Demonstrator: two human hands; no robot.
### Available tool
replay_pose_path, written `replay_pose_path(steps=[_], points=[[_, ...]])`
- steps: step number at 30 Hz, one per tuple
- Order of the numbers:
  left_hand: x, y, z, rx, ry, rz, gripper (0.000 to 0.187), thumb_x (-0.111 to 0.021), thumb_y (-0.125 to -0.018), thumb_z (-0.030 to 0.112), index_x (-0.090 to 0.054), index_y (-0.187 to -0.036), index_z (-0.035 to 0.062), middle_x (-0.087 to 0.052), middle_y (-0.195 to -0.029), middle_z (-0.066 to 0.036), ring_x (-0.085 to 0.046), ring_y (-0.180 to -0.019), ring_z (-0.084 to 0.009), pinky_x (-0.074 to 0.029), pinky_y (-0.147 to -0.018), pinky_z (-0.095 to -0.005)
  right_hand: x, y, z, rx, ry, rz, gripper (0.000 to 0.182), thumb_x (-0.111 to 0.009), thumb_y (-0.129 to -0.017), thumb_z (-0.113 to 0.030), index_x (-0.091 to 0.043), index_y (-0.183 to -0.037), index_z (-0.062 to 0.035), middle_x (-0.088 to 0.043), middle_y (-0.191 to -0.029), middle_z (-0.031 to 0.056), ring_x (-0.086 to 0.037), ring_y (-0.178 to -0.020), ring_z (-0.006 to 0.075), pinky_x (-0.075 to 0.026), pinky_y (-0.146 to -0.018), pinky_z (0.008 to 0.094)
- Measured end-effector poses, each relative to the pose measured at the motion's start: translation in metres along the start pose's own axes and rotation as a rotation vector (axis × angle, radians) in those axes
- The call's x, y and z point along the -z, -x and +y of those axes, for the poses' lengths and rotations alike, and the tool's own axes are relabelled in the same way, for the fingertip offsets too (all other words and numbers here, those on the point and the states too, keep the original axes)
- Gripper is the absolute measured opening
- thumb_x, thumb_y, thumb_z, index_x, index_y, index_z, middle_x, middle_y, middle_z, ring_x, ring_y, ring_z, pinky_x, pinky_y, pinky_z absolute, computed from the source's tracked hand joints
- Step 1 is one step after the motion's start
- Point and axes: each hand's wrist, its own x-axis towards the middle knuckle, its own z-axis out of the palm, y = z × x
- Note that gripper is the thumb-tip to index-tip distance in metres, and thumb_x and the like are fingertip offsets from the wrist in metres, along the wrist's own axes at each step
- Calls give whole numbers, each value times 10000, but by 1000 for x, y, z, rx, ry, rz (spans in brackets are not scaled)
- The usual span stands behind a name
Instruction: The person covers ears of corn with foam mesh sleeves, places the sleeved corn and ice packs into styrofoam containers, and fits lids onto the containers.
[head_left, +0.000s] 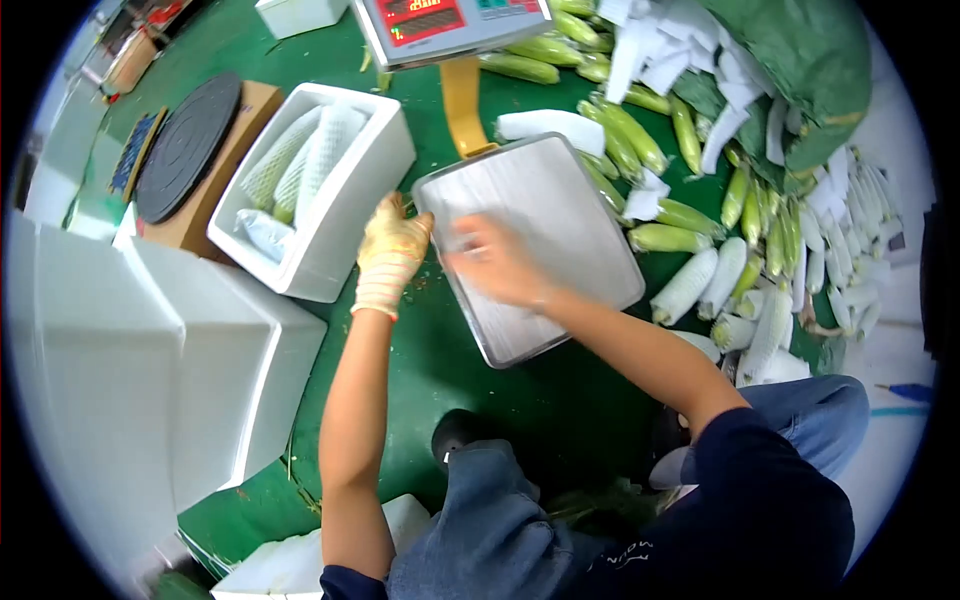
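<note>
My left hand, in a yellowish knitted glove, is beside the left edge of a steel weighing platform. Its fingers are curled together; whatever is between them, if anything, is too small to make out. Above the platform is my bare right hand, smeared by motion, so its fingers cannot be read. The platform belongs to a scale whose display shows lit red digits on a yellow post. Left of my gloved hand stands a white foam box holding several net-sleeved long items and a clear plastic bag.
Green-husked corn ears lie right of the scale, near white-wrapped ears and white foam sheets. A green sack is at upper right. A black round lid rests on a cardboard box; large white foam boxes stand left.
</note>
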Motion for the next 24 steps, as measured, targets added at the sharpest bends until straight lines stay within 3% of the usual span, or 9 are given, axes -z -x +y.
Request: replay_pose_path(steps=[2, 4, 5, 8, 10, 14, 16, 20, 24], points=[[-43, -4, -10, 199, 47, -229, 656, -649, -741, 441, -521, -1189, -20, -625, -1107, -188, -609, -1009, -334, -472, -869, -378, 92, 30, 38, -40, 358, 332, 486, -670, -773, -267, -510, -1121, 32, -557, -1086, 201, -563, -976, 348, -468, -830, 405], [-65, 6, -14, 461, 593, -408, 769, -660, -730, 490, -481, -1192, -98, -608, -1110, -202, -603, -976, -312, -462, -874, -356, 158, 48, 80, -265, 879, 473, 529, -614, -814, -393, -510, -1088, 48, -582, -1044, 216, -583, -939, 356, -465, -822, 417], [-78, 5, -22, 506, 675, -366, 825, -661, -732, 500, -462, -1186, -159, -597, -1099, -202, -586, -950, -279, -452, -878, -341, 170, 47, 107, -277, 877, 500, 529, -614, -814, -393, -510, -1088, 48, -582, -1044, 216, -583, -939, 356, -465, -822, 417], [-113, 2, -35, 553, 887, -182, 732, -720, -752, 430, -510, -1197, -112, -582, -1159, -164, -573, -993, -261, -447, -892, -355, 189, 41, 157, -711, 433, 85, 579, -519, -850, -493, -515, -1007, 64, -601, -1001, 249, -588, -910, 394, -461, -814, 429], [-112, 4, -32, 559, 925, -174, 733, -735, -746, 428, -512, -1202, -101, -571, -1184, -161, -548, -1043, -270, -410, -952, -346, 181, 37, 156, -610, 237, 123, 636, -443, -871, -552, -514, -945, 76, -599, -997, 284, -574, -918, 427, -455, -816, 436], [-93, 20, -10, 486, 1006, -278, 748, -720, -761, 425, -484, -1248, -93, -508, -1276, -163, -487, -1135, -267, -338, -1020, -334, 199, 6, 131, -147, 476, 416, 364, -603, -796, -240, -524, -1035, 24, -581, -978, 262, -559, -965, 394, -449, -835, 437], [-91, 22, -4, 491, 996, -267, 738, -703, -779, 414, -470, -1264, -91, -496, -1295, -160, -477, -1154, -268, -326, -1029, -333, 220, -28, 142, 102, 574, 365, 389, -618, -724, -81, -506, -1090, -9, -545, -1074, 237, -520, -1036, 389, -438, -880, 424], [-96, 20, -7, 439, 1037, -290, 745, -695, -785, 417, -453, -1280, -84, -487, -1310, -151, -462, -1177, -270, -312, -1040, -339, 240, -73, 157, 40, 1070, -172, 902, -701, -696, -214, -205, -1448, -165, -218, -1449, 238, -330, -1279, 390, -303, -1056, 427], [-94, 23, 7, 523, 948, -185, 689, -696, -786, 423, -520, -1173, -119, -586, -1147, -174, -563, -1018, -259, -422, -941, -346, 207, -129, 200, 173, 1155, -7, 950, -691, -721, -295, -116, -1475, -253, -79, -1480, 270, -239, -1288, 474, -228, -1057, 518]])
